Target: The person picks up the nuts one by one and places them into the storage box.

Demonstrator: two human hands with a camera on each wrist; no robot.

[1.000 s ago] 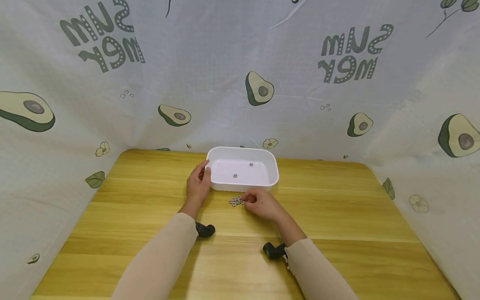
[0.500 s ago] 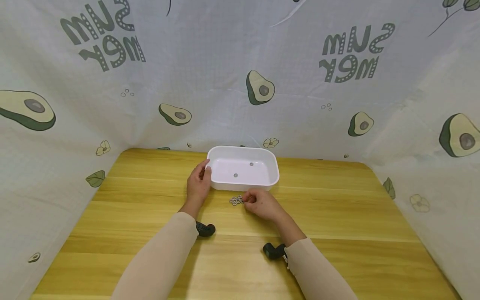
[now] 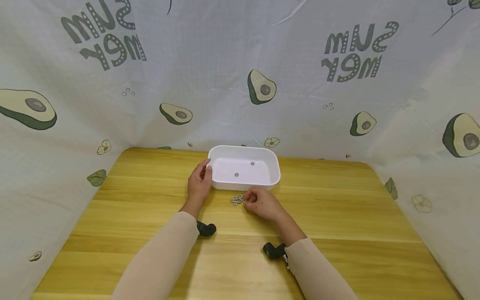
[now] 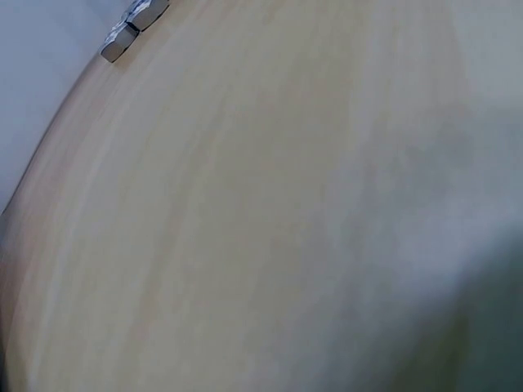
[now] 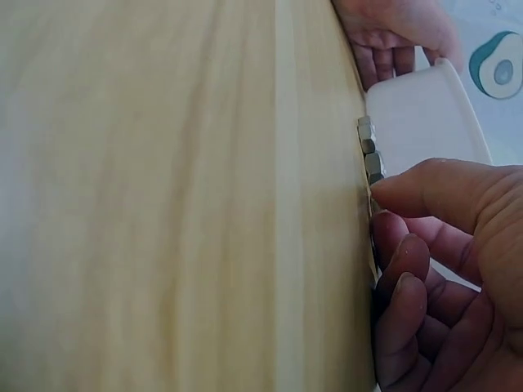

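A white rectangular tray stands toward the back of the wooden table, with two small metal nuts lying apart on its floor. The left hand grips the tray's left end, thumb at the near corner. Just in front of the tray lies a cluster of several metal nuts. At the cluster's right side, the right hand pinches a nut between thumb and forefinger; the right wrist view shows the thumb and fingertips low at the table, largely covering it. Nuts also show at the top of the left wrist view.
Black devices are worn at both wrists, the left one and the right one close above the table. A white cloth with avocado prints hangs behind the tray and along both sides.
Both hands hold nearly the same places as before. The whole head view has shifted very slightly; the tray and the nuts inside it stay as they were.
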